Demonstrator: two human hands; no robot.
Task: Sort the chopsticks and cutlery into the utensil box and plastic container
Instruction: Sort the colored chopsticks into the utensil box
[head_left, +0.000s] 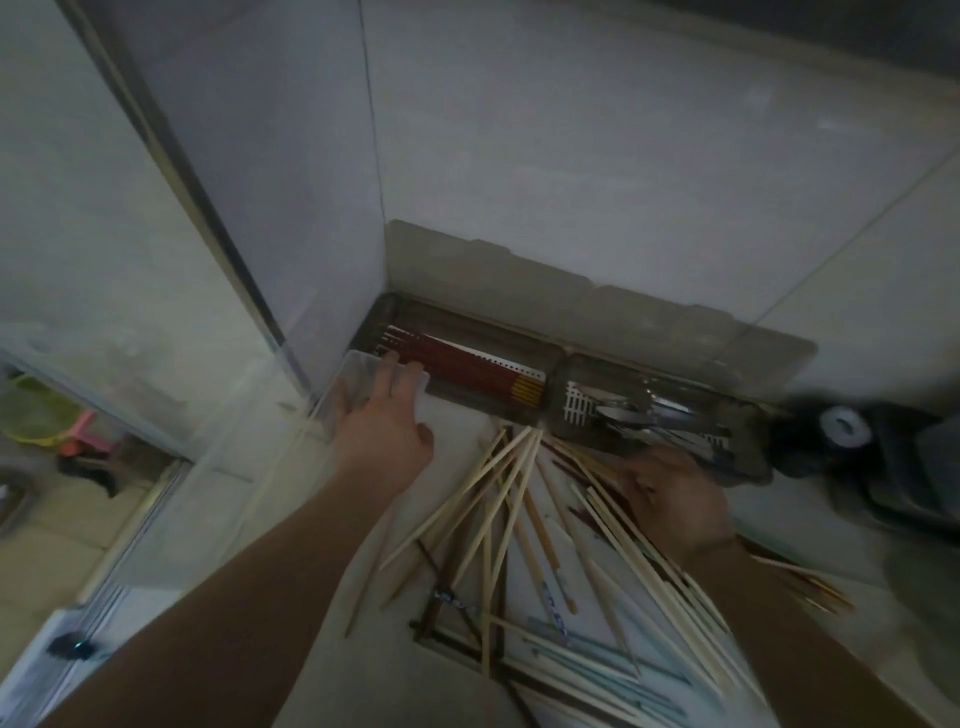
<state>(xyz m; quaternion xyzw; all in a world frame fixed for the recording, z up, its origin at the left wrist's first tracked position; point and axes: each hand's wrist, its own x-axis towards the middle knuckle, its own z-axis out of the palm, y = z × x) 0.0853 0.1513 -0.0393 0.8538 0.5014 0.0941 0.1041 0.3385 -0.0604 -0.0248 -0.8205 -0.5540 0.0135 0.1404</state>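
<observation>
A smoky-grey utensil box (457, 397) lies against the wall with its lid up. Red chopsticks (457, 364) fill its left compartment; metal cutlery (639, 410) lies in its right compartment. A clear plastic container (291, 467) stands at the left, along the counter edge. My left hand (384, 415) grips the container's far rim, fingers over the edge. A heap of pale wooden chopsticks (498, 493) and some dark ones covers the counter in front. My right hand (670, 493) rests on the heap just before the box's right end, fingers curled on several pale chopsticks.
White tiled walls meet in a corner behind the box. A dark object with a white round cap (847, 426) sits at the right. The counter drops off at the left, where a green basket (31, 410) and pink item stand on the floor.
</observation>
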